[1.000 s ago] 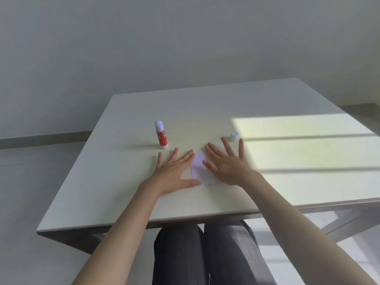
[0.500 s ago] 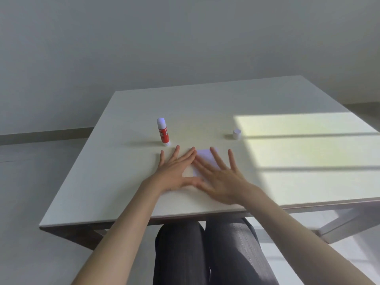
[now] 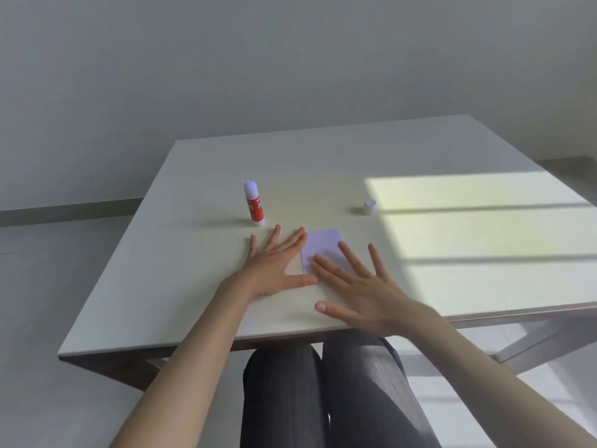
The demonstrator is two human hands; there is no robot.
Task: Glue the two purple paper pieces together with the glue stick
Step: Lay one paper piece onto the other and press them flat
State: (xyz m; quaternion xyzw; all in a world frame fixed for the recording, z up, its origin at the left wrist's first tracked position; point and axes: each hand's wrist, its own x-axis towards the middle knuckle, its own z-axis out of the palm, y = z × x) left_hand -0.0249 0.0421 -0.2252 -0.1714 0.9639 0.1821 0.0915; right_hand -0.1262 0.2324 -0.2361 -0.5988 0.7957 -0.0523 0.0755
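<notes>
White table (image 3: 193,253), sunlit patch (image 3: 484,234), grey wall (image 3: 290,59)

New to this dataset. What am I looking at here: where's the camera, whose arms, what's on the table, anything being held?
No machine here: a person works with bare hands, and the one wide-angle camera sits on their head, looking forward and down. That is why both forearms reach in from the bottom and their knees show under the table.

The left hand lies flat and spread beside the purple paper, fingertips at its left edge. The right hand is spread too, fingers over the paper's near part; whether it presses or hovers is unclear. Only one purple sheet is distinguishable.

Behind stands the glue stick, upright and uncapped, and to the right its white cap. Neither hand holds anything.
</notes>
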